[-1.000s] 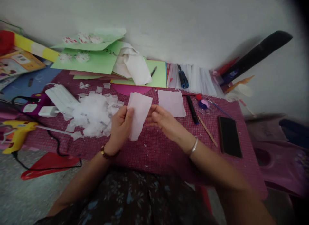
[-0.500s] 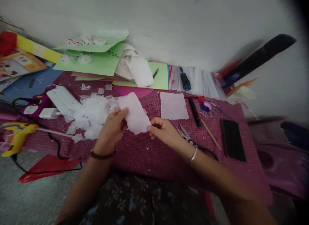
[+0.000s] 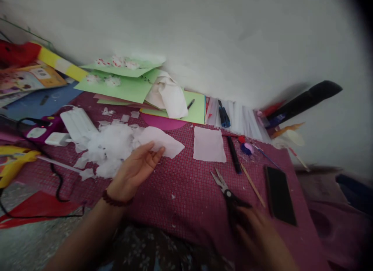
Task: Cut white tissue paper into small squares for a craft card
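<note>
From the left hand (image 3: 134, 171), held white paper (image 3: 170, 144) juts forward and rightward.

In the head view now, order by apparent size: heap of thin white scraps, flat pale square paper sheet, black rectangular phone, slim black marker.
Largest: heap of thin white scraps
Next: black rectangular phone and flat pale square paper sheet, too alike to rank; the phone lies nearer the camera
Smallest: slim black marker
</note>
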Motion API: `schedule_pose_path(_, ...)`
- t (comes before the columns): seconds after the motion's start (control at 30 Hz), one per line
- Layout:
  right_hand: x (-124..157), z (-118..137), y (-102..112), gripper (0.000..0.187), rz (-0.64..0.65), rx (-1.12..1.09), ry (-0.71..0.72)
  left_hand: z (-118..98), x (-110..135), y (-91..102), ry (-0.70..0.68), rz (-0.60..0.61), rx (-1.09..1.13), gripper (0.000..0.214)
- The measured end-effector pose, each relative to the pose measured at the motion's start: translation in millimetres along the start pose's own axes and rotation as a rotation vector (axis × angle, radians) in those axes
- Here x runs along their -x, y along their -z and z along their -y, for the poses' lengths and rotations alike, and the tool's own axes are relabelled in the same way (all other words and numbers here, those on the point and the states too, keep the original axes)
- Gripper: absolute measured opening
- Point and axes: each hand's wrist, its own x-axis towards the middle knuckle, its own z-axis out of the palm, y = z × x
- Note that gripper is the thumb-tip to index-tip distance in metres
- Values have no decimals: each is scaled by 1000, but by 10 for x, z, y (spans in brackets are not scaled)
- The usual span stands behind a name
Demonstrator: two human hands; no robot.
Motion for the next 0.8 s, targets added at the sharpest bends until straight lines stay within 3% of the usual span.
schedule_pose_path(0.13,164,-135,-199,33,-99,73,53,7,-18,-29,5,-66,31,28)
schedule_pose_path(0.37,1,-302,-152,42,-249,193,152,-124,69,26,-5,-24,91,34)
schedule_pose_path(0.6,-136,-446,-203,51,-114,228,203,-173,65,132,-37,-98,19,29)
schedule_pose_path(0.8,-49,-511,8,53,32,60,56,-271,142,193,45,-78,8,27)
